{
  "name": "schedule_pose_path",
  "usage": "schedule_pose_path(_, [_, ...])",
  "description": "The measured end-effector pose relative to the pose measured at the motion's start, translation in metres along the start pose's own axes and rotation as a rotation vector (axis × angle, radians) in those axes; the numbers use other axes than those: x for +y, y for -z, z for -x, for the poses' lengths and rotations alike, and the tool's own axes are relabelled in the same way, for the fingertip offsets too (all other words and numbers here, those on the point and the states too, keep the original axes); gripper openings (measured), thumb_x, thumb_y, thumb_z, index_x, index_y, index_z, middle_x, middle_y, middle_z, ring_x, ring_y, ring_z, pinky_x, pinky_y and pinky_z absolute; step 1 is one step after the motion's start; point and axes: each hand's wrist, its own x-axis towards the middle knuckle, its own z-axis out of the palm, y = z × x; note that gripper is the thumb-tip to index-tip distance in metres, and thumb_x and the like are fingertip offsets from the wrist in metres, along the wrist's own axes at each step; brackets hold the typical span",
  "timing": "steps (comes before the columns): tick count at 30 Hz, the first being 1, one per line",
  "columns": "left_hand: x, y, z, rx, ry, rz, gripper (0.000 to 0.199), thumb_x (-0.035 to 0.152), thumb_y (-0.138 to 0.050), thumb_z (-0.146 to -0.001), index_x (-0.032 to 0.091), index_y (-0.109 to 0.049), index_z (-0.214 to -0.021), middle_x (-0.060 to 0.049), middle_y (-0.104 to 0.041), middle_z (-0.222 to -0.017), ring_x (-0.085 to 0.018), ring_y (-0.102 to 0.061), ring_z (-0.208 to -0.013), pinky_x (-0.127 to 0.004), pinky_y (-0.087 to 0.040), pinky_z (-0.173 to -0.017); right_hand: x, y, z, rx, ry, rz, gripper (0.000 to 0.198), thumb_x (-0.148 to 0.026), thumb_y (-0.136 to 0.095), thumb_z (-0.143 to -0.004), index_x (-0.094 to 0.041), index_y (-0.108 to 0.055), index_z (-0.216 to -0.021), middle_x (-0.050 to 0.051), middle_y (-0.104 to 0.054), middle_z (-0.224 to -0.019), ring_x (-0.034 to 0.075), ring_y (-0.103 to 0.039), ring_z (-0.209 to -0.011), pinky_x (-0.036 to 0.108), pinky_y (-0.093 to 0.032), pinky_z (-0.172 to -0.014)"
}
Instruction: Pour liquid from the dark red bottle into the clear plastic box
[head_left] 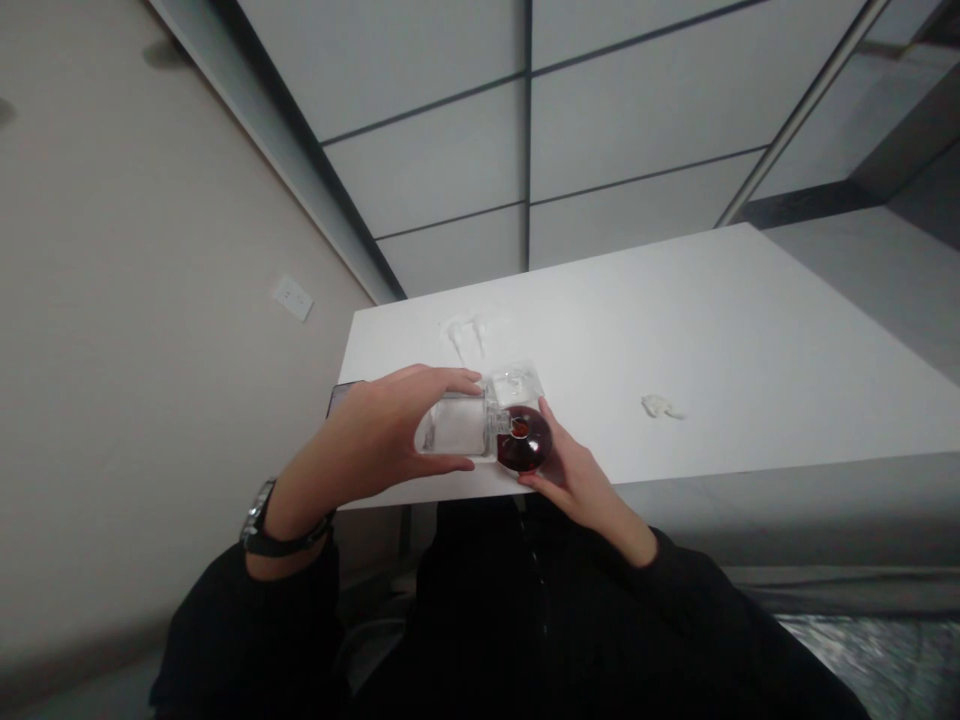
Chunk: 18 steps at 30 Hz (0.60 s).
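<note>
My left hand (pixel 382 430) grips a clear rectangular bottle (pixel 456 428), tipped on its side with its neck pointing right. My right hand (pixel 574 475) cups a small round dark-red bottle (pixel 525 440) from below. The clear bottle's neck meets the mouth of the dark-red one. Both are held just above the near edge of a white table (pixel 750 330). A black watch sits on my left wrist. My sleeves are black.
A clear plastic piece (pixel 517 382) lies on the table just behind the bottles. A crumpled white scrap (pixel 660 406) lies to the right, and another pale crumpled piece (pixel 465 332) farther back. A dark flat object (pixel 341 398) sits at the table's left edge. A wall with a socket (pixel 293 297) is on the left.
</note>
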Motion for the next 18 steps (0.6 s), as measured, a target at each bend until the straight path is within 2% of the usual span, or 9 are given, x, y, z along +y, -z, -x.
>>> schedule_pose_path(18, [0.0058, 0.0094, -0.0005, -0.026, 0.014, -0.054, 0.057, 0.046, -0.085, -0.086, 0.032, -0.063, -0.136, -0.002, -0.072, -0.145, -0.029, -0.070, -0.129, -0.039, -0.058, -0.102, 0.0018, 0.0007, 0.0004, 0.005, 0.010, 0.003, 0.102, -0.046, -0.070, -0.101, -0.033, 0.000, -0.175, 0.018, -0.047, -0.169, 0.039, -0.052, -0.152, 0.062, -0.050, -0.120])
